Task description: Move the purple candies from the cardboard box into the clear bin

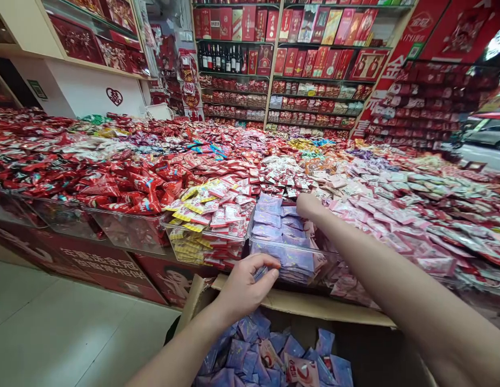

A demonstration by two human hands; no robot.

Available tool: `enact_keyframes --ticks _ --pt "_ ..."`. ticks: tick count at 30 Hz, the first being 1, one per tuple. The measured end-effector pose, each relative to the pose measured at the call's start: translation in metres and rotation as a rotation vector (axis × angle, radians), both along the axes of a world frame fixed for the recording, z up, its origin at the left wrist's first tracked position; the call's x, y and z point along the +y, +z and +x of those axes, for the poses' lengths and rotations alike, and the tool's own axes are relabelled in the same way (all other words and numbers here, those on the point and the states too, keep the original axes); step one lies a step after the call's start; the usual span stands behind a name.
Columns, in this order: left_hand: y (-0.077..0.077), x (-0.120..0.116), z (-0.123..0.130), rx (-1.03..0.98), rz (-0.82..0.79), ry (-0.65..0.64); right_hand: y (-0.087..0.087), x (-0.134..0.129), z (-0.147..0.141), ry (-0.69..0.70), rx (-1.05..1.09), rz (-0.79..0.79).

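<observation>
My left hand (250, 280) is curled over the front rim of the box, thumb and fingers closing around a purple candy packet (259, 273) that shows only in part. Just behind it stands a clear plastic bin (288, 248) with flat purple packets (266, 219) stacked in rows. My right hand (308, 207) reaches to the far right part of this bin; its fingers are bent down out of sight, so what they hold is hidden. Below both arms, an open cardboard box (314, 304) holds loose purple packets (250, 352) and a few pink-and-white packets (301, 370).
Left of the purple bin is a bin of yellow, white and red packets (212, 207); pink packets (385, 231) lie to its right. Red candy packets (125, 185) fill bins further left. Shelves with red boxes and bottles (221, 58) stand behind. Tiled floor (72, 322) lies at left.
</observation>
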State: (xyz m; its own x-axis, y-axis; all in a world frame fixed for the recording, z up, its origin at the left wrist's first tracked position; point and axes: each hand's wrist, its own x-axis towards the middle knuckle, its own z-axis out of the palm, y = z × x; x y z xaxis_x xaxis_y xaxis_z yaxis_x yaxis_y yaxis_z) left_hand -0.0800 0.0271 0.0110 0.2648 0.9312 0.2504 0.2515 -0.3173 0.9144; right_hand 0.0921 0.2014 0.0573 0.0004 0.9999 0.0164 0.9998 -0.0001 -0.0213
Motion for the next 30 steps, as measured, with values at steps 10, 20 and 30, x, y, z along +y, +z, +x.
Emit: enact_keyframes --ticks 10,20,30 --pt "0.0 0.003 0.0 0.038 0.061 -0.045 -0.011 0.006 0.0 0.068 -0.083 0.004" --pt "-0.005 -0.003 -0.005 -0.187 -0.104 -0.103 0.022 -0.043 -0.005 0.241 0.088 0.219" --pt "-0.015 -0.009 -0.003 -0.322 0.013 -0.142 -0.026 -0.177 -0.021 0.54 0.73 0.361"
